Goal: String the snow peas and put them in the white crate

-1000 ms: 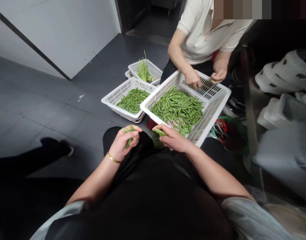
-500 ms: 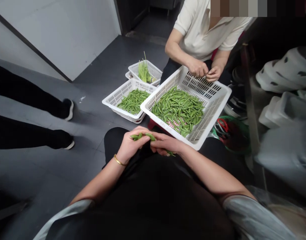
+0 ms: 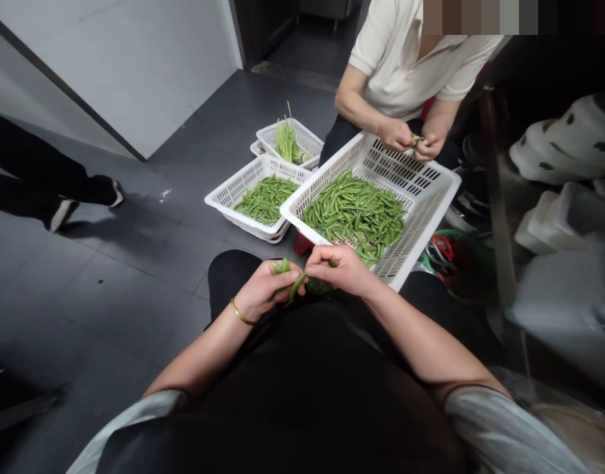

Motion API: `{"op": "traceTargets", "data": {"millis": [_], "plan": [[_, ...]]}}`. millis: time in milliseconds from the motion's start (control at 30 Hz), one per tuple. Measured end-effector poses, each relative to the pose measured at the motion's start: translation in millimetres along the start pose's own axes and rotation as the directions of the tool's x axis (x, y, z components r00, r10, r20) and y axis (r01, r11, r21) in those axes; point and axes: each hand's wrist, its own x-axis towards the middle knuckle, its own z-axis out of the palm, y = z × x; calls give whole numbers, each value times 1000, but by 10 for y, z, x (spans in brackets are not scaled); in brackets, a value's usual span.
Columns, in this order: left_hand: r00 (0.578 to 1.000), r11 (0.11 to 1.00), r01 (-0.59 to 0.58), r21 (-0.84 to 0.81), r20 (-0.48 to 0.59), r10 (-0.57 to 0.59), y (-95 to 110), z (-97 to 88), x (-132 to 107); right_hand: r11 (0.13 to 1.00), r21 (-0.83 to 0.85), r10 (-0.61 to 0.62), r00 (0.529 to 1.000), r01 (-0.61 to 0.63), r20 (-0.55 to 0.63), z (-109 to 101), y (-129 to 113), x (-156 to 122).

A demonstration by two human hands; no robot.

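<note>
Several green pea pods [image 3: 281, 270] are in my left hand [image 3: 263, 288], its thumb and fingers closed round them, a gold bangle at the wrist. One pod [image 3: 297, 286] slants from those fingers toward my right hand [image 3: 345, 268], whose thumb and forefinger pinch at its upper tip. A bit of green shows between the curled fingers of the right hand. Both hands are over my lap, at the near edge of a large white slotted basket [image 3: 293, 210]. A heap of pea pods [image 3: 356, 210] lies inside that basket.
Across the basket, a co-worker's hands [image 3: 413, 139] hold a small green piece. Left of it stand a second white basket [image 3: 223, 197] of pods and a smaller basket [image 3: 315, 141] with long green stalks. Grey tubs [image 3: 563, 289] line the right; a walker's legs [image 3: 40, 171] are at left.
My right hand has turned and drawn slightly up and right, its fingertips now pinching the pod's tip. The pods in my left hand show more. The walker's legs have moved left.
</note>
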Motion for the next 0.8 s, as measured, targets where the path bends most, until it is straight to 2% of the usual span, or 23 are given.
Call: {"op": "traceTargets", "data": {"millis": [100, 167, 233, 300, 367, 433, 500, 567, 633, 700, 800], "plan": [[984, 959, -84, 270, -129, 122, 84, 18, -39, 981, -176, -99, 993, 86, -65, 29, 23, -3], [973, 948, -94, 303, -172, 151, 86, 51, -38, 890, -414, -255, 961, 191, -104, 70, 41, -13], [984, 989, -63, 133, -158, 84, 42, 94, -14, 702, -662, -409, 909, 262, -75, 113, 73, -30], [994, 993, -1, -116, -110, -12, -11, 136, 18, 524, -804, -491, 871, 281, -16, 139, 112, -51], [994, 955, 38, -295, -87, -67, -36, 157, 42, 450, -844, -523, 852, 292, 17, 136, 140, -71], [993, 927, 47, -372, -87, -85, -29, 147, 53, 500, -811, -527, 850, 305, -5, 102, 142, -80], [993, 924, 58, -379, -71, -91, -12, 108, 56, 640, -707, -497, 864, 301, -82, 47, 116, -68], [995, 933, 76, -352, -34, -94, -4, 58, 56, 788, -548, -416, 899, 282, -136, -5, 74, -35], [996, 949, 73, -308, -22, -83, 0, 23, 40, 876, -406, -326, 940, 261, -100, -29, 19, 0], [997, 967, 57, -249, -43, -70, 17, 16, -12, 905, -339, -277, 961, 256, -13, -12, -54, 8], [994, 982, 85, -169, -51, -95, 63, 36, -141, 902, -341, -247, 965, 263, 90, 52, -149, -44]]}}
